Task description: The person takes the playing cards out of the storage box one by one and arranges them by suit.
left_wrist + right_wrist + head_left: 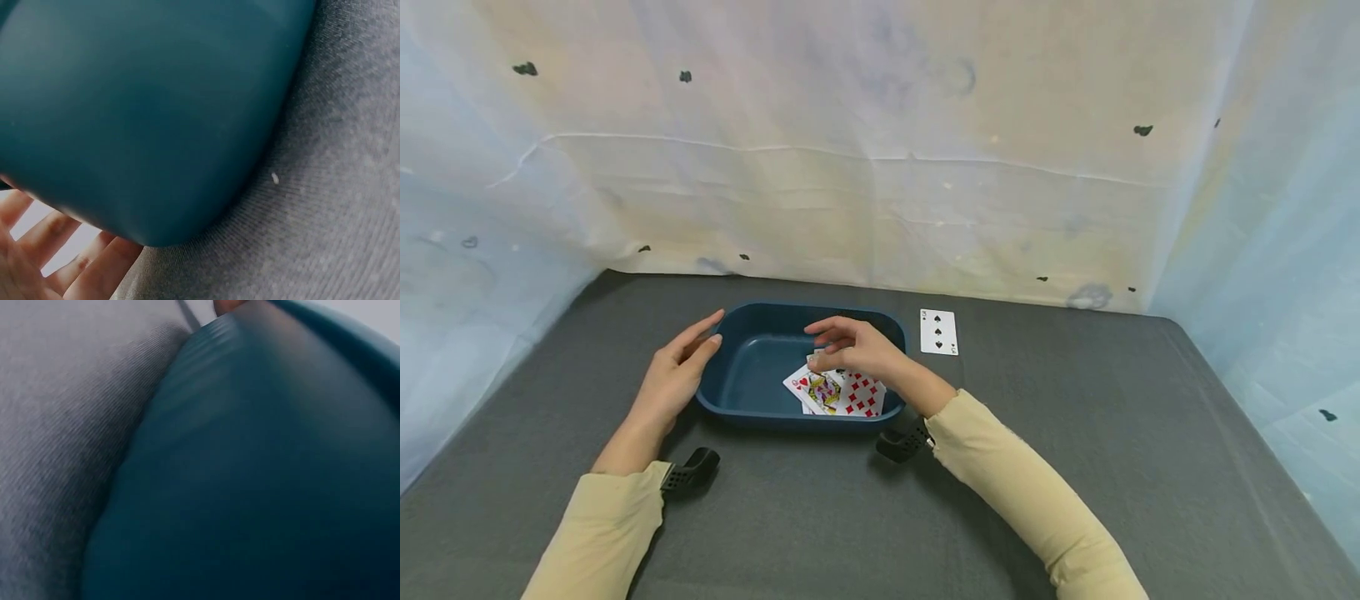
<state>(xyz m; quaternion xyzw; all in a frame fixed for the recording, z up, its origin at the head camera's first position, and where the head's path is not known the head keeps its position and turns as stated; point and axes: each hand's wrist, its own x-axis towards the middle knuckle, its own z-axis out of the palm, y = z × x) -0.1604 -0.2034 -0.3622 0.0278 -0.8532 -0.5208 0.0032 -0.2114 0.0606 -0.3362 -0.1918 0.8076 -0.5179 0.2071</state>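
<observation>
- The left hand (673, 375) lies at the left end of the blue tray (752, 379), fingers straight and relaxed, the fingertips at the tray's upper left rim; it holds nothing. In the left wrist view the same fingers (75, 265) show just under the tray's rounded outer corner (156, 125).
- The blue tray sits on the grey cloth (1075, 450) near the middle of the table, its long axis running left to right across the view. It is a dark teal oblong dish with rounded corners, smooth walls and a shallow flat floor.
- In the right half of the tray lies a small fan of playing cards (835, 392), face up, spread toward the near right corner. The nearest one on the left is a red queen of hearts, and beside it is a card thick with red diamond pips.
- The right hand (853, 346) hovers over those cards with fingers loosely curled, thumb and fingertips close together at the top of the fan; whether they pinch a card I cannot tell.
- A single card (938, 332) lies face up on the cloth just right of the tray's far right corner, black spade pips, long axis pointing away from the person.
</observation>
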